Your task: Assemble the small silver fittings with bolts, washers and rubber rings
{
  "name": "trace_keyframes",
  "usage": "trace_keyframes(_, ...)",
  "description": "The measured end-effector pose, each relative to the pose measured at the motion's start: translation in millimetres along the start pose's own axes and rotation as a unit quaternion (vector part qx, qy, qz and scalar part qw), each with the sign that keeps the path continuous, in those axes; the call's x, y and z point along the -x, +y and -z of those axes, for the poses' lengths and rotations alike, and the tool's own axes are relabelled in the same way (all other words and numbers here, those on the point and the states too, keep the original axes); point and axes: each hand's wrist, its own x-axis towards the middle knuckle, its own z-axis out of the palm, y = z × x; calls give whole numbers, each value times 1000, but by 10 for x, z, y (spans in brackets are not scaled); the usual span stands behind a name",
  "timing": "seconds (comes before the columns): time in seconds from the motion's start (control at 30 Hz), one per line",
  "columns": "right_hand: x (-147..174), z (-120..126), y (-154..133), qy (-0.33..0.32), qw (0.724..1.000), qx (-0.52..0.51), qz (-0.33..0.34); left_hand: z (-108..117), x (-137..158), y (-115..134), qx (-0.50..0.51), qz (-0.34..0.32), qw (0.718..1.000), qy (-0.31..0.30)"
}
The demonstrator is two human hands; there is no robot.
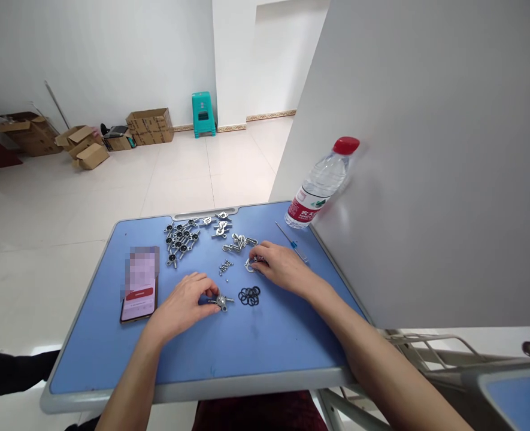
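My left hand rests low over the blue desk, thumb and fingers pinching a small metal fitting with side stems. Farther right, my right hand has its fingertips closed on a flat metal plate with holes. Just below that hand lies a heap of black rubber rings. Tiny metal screws are scattered between the two hands. Beyond my right hand sit loose metal plates and fittings. Several metal fittings with black centres are grouped toward the back left.
A phone with a lit screen lies on the left of the blue desk. At the right are a thin screwdriver and a tilted water bottle, by a grey partition. Cardboard boxes and a green stool stand behind.
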Motion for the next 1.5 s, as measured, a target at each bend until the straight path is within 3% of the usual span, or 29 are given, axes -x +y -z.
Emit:
trace_keyframes(0.43, 16, 34, 20, 6, 998, -68, 7, 7, 1, -2, 4, 18, 1000, -11)
trace_keyframes(0.6, 116, 91, 9, -79, 990, -76, 88, 4, -1, -23, 11, 12, 1000, -14)
trace_keyframes(0.83, 145, 96, -70, -150, 984, -34, 86, 25, 4, -8, 5, 9, 1000, -19)
trace_keyframes(1.2, 125, 106, -9, -52, 993, -99, 48, 27, 21, 2, 10, 16, 1000, -20)
trace_keyframes(1.5, 128, 113, 2, -55, 987, -147, 47, 45, 29, 12, 16, 18, 999, -20)
